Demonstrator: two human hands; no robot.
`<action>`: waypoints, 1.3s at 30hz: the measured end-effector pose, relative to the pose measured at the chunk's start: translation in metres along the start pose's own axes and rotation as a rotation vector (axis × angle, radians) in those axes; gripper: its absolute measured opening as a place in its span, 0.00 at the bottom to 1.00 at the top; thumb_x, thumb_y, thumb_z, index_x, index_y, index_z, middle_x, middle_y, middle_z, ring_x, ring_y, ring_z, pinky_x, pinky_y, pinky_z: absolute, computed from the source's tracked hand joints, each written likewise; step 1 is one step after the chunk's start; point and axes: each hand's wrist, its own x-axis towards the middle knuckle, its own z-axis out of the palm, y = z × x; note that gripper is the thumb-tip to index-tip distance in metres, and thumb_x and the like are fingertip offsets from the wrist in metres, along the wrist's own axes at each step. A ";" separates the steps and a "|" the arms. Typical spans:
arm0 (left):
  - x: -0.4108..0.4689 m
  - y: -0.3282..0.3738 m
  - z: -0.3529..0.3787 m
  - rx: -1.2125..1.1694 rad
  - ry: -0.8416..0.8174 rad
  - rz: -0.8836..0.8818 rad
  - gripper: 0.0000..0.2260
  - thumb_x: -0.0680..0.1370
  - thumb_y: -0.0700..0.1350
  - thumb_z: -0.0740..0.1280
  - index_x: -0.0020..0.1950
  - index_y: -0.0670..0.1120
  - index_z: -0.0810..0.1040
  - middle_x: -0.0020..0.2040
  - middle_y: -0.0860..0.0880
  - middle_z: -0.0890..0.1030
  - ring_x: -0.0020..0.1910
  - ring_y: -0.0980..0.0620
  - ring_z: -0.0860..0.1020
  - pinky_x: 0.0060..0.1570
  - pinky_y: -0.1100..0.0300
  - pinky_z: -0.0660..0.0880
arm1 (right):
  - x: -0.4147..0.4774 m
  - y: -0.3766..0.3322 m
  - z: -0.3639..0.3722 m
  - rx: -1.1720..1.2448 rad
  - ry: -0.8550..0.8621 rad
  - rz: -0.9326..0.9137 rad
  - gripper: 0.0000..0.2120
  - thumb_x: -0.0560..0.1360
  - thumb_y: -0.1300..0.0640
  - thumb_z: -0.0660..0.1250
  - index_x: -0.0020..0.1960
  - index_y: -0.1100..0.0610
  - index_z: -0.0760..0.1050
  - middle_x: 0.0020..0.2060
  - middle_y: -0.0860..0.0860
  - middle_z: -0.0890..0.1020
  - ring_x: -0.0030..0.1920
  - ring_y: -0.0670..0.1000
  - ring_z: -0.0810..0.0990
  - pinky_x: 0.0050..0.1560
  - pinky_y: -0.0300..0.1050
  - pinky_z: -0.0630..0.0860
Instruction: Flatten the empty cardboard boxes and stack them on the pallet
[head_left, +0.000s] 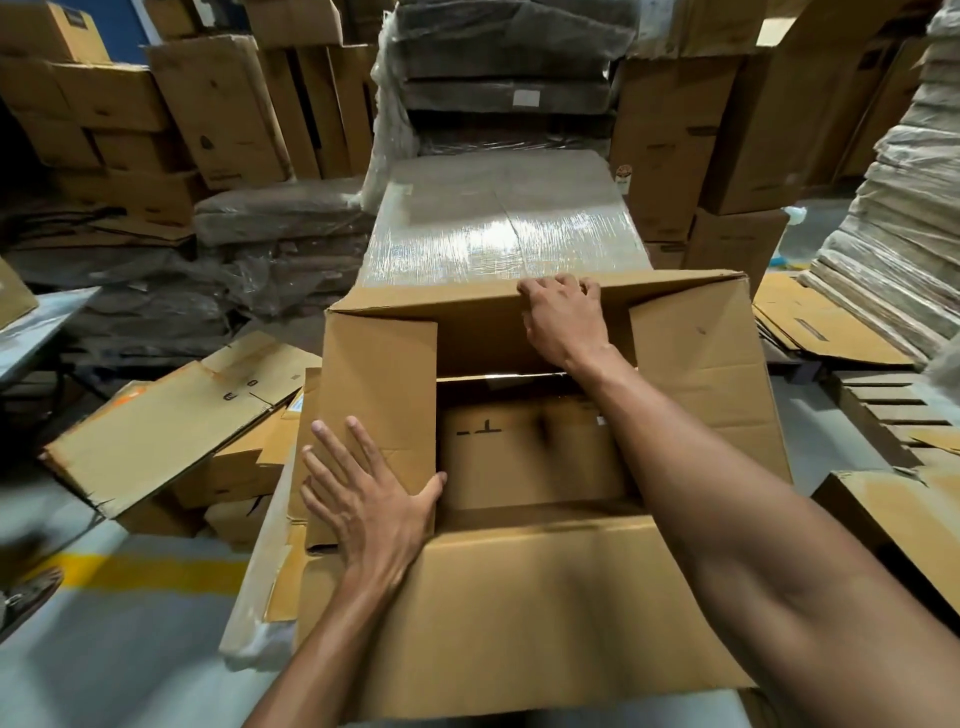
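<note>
A large open cardboard box (545, 613) stands right in front of me with its flaps spread, and through its open middle I see more cardboard underneath. My left hand (363, 499) presses flat with straight fingers on the left flap (379, 374). My right hand (563, 317) reaches across the box and its fingers curl over the edge of the far flap (467, 317). The right flap (711, 384) lies opened outward.
Flattened boxes (156, 431) lie in a loose pile to the left on the floor. A shrink-wrapped stack (498, 223) stands just beyond the box. Cardboard stacks (893, 218) rise on the right, and another box (904, 514) sits at the near right. Cartons fill the background.
</note>
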 end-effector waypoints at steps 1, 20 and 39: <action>0.001 0.000 0.000 0.005 -0.003 0.000 0.60 0.69 0.75 0.66 0.81 0.47 0.31 0.79 0.39 0.27 0.79 0.30 0.41 0.74 0.31 0.46 | 0.001 0.000 0.001 0.003 0.012 0.007 0.15 0.83 0.55 0.58 0.68 0.53 0.74 0.62 0.54 0.81 0.65 0.59 0.75 0.66 0.59 0.64; 0.042 0.020 -0.023 0.062 -0.088 -0.004 0.56 0.70 0.76 0.64 0.83 0.46 0.40 0.81 0.38 0.36 0.79 0.29 0.48 0.73 0.30 0.51 | -0.048 0.013 0.008 0.126 0.007 -0.043 0.30 0.73 0.66 0.63 0.76 0.58 0.68 0.73 0.58 0.73 0.73 0.58 0.70 0.77 0.57 0.60; 0.097 0.038 -0.019 0.105 -0.147 -0.031 0.58 0.67 0.76 0.68 0.83 0.46 0.45 0.82 0.37 0.42 0.78 0.29 0.49 0.73 0.30 0.51 | -0.089 0.024 -0.007 -0.431 -0.424 0.124 0.10 0.82 0.55 0.62 0.50 0.53 0.82 0.49 0.52 0.84 0.57 0.56 0.78 0.66 0.52 0.65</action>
